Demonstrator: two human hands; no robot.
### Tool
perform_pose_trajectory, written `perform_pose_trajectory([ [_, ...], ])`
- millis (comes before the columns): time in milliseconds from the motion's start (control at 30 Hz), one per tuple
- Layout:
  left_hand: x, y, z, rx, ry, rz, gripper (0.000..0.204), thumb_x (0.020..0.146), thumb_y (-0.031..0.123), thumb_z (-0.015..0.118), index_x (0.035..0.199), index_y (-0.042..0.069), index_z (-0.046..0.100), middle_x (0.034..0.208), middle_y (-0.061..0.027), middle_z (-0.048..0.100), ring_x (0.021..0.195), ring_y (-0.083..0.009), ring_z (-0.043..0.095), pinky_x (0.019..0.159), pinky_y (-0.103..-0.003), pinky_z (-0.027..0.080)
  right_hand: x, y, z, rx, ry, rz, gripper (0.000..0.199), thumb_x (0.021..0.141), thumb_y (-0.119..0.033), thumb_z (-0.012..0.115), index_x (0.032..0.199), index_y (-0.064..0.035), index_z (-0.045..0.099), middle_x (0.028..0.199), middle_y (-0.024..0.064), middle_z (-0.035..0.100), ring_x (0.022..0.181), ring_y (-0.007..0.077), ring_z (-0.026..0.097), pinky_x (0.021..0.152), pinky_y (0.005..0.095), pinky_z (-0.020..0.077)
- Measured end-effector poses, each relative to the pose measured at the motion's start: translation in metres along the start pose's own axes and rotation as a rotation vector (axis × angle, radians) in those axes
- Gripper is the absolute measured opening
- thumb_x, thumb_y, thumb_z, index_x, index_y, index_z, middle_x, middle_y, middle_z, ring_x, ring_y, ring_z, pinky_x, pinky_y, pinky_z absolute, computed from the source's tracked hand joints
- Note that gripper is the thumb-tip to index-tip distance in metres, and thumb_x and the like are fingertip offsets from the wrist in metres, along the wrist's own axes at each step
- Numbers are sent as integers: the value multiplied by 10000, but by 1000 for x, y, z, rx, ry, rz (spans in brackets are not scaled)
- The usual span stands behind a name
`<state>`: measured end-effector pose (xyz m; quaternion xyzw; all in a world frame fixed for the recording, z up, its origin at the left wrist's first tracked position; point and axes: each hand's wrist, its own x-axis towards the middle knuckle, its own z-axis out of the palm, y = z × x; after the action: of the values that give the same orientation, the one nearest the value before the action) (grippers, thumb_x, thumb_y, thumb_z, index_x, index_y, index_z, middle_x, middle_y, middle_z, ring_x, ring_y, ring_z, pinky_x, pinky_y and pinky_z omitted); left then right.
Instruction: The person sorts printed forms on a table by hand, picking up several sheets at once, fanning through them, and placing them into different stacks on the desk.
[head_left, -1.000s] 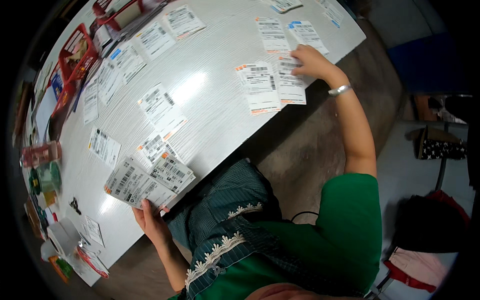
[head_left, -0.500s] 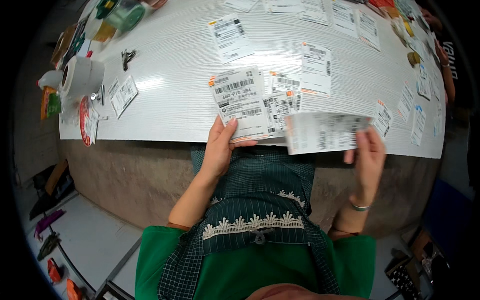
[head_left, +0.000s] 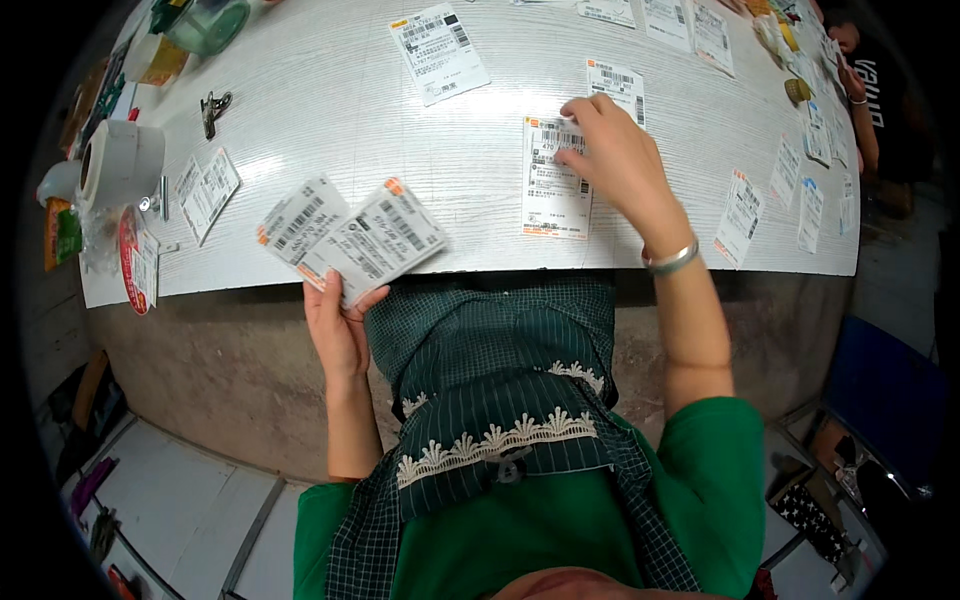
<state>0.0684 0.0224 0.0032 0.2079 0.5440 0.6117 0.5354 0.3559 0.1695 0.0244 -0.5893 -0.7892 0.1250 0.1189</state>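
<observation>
- Head view: left hand (head_left: 338, 330) pinches a fan of printed labels (head_left: 385, 240) between thumb and fingers, above the near edge of the white table (head_left: 480, 220).
- Right hand (head_left: 622, 165) is over the upper part of a single label (head_left: 555, 205) lying on the table; thumb and forefinger stand apart. Contact cannot be determined.
- Beyond that label, another orange-marked slip (head_left: 615, 82) lies partly hidden.
- Far left: metal clip (head_left: 213, 113), white roll (head_left: 125, 165).

Printed labels (head_left: 440, 55) spread over a white worktop (head_left: 450, 155)
Left of the frame's centre, the left grip (head_left: 340, 325) holds fanned labels (head_left: 388, 240); right of centre, the right grip (head_left: 622, 165) covers part of a flat label (head_left: 553, 205); metal clip (head_left: 212, 113), upper left.
</observation>
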Motion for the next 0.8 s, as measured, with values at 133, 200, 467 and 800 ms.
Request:
perform_pose_trajectory([
  [133,2,6,-8,-20,71,53,389,949,129,385,1297,-16,288,1168,-187,499,935,-238,606,651,-320,598,25,-5,-4,-190,-253,-44,389,674,-171,732,986,-6,568,899,117,592,806,235,588,670,317,485],
  [200,3,6,-10,-35,81,70,393,948,129,388,1299,-16,285,1175,-189,493,936,-238,605,653,-319,599,29,-6,-7,-198,-317,-64,383,664,-174,739,959,6,573,891,129,583,805,253,577,696,324,480],
  [467,13,5,-14,43,50,-12,368,936,160,407,1244,-36,364,1085,-159,563,923,-215,610,672,-314,578,19,-33,-8,107,-314,-390,118,843,-130,527,876,-38,592,815,81,597,782,260,565,704,358,454],
  [800,5,3,16,-21,-251,-223,391,948,160,379,1280,-32,303,1142,-187,521,907,-232,623,633,-312,596,29,-149,4,200,-84,-744,75,802,-109,520,868,-74,529,828,51,605,711,223,611,544,310,482],
])
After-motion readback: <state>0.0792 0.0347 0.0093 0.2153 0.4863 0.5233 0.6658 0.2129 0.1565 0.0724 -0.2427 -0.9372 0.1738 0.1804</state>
